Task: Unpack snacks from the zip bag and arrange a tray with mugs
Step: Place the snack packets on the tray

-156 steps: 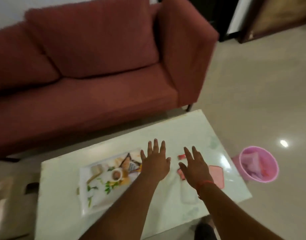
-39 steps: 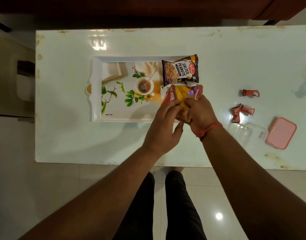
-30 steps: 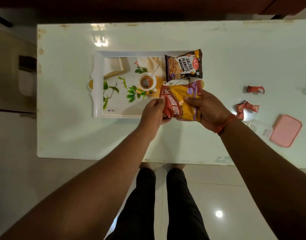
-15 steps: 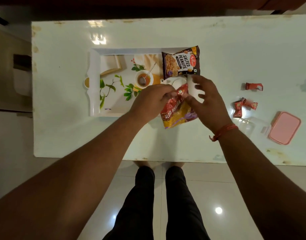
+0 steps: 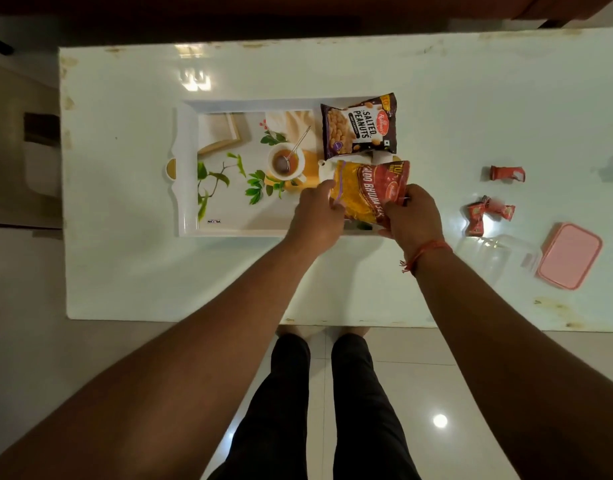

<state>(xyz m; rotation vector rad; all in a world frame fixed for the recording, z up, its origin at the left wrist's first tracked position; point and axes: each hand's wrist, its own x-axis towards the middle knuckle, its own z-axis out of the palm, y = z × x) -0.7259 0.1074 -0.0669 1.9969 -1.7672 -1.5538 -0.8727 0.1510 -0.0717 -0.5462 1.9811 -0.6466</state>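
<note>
Placing snacks on the tray, by my read: both hands grip the aloo bhujia sev packet [image 5: 369,192] over the right end of the printed white tray [image 5: 185,168]. Left hand [image 5: 317,220] has fingers curled round the packet's left edge, right hand [image 5: 414,216] pinches its near-right corner; the packet sits tilted, and whether it touches the tray floor I can't tell. The salted peanuts packet [image 5: 360,128] already lies in the tray's far-right corner, just beyond the held one. Next move probably: lower the sev packet flat beside the peanuts, near side, square it up, let go. There is a whitish rounded shape [image 5: 327,168] between the two packets, possibly printed teapot art, possibly a real item; view too poor to say. No mugs visible and no zip bag clearly seen, so the mug part looks undone. On the white table [image 5: 125,271] to the right: one red candy wrapper [image 5: 507,173] further back, a pair of red wrapped candies [image 5: 485,214] nearer, then a clear plastic container [image 5: 488,252] with a pink lid [image 5: 570,255] beside it. All well apart from the tray, not in the way. Only tight spot is the peanuts packet's near edge, which the sev packet may overlap.
</note>
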